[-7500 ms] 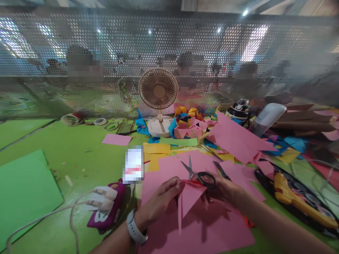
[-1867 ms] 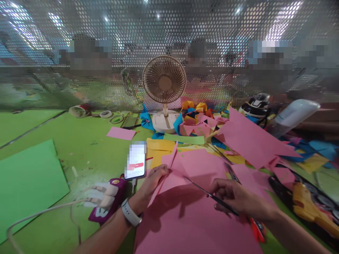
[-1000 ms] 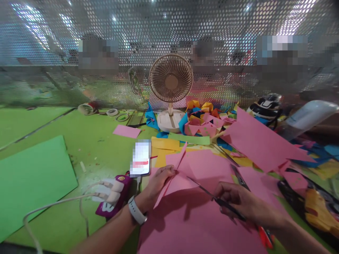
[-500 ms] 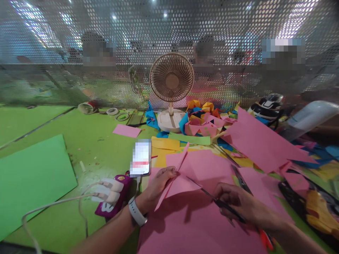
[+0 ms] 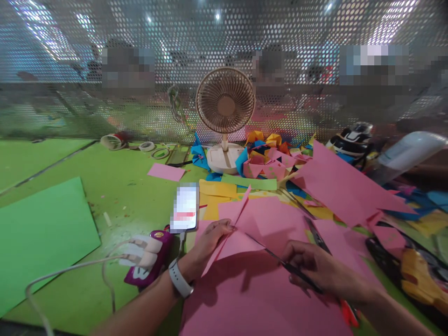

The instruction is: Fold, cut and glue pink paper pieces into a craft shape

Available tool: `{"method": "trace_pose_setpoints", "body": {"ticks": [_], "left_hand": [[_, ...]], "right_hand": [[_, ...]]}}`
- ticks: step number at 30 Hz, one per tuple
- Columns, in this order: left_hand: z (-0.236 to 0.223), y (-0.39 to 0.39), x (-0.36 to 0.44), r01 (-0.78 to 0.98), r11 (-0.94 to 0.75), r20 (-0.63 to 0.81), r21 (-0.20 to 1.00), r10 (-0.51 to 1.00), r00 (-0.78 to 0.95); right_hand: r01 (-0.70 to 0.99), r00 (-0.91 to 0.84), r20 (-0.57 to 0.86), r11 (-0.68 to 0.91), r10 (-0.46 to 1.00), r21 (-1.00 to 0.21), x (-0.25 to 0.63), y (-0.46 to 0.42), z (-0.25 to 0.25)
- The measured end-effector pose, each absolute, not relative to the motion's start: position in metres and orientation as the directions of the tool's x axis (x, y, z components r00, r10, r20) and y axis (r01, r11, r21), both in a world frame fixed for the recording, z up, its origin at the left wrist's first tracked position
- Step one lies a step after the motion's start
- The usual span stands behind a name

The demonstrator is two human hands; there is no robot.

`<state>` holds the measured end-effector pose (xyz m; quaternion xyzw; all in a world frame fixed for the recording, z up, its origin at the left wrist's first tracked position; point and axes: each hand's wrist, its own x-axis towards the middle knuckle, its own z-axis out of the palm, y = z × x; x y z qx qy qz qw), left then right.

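Left hand (image 5: 215,238) pinches folded pink paper (image 5: 241,247) above pink sheet (image 5: 266,303); right hand (image 5: 311,266) grips scissors (image 5: 275,255), blades at paper. One-sided pinch could let layers slip, skewing cut; nearby fingertips risk nick.

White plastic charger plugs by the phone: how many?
2, side by side on the purple block: the far white plug and the near white plug. Others may be hidden behind the left forearm.

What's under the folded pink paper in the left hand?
Under the folded pink paper is a big pink sheet, with shadows on it. The folded paper and the left hand cover part of it, so I can't see there.
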<state>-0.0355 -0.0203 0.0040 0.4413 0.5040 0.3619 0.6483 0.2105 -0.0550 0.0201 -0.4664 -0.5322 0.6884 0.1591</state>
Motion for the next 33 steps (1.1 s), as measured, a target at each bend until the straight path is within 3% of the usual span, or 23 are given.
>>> {"method": "trace_pose_setpoints", "body": {"ticks": [21, 33], "left_hand": [[0.011, -0.027, -0.036, 0.087, 0.231, -0.246, 0.969, 0.938, 0.244], [0.007, -0.03, -0.031, -0.008, 0.37, -0.354, 0.929, 0.896, 0.268]], "right_hand": [[0.303, -0.52, -0.514, -0.415, 0.683, -0.858, 0.205, -0.056, 0.026], [0.315, -0.519, -0.479, -0.363, 0.707, -0.877, 0.204, -0.058, 0.023]]}}
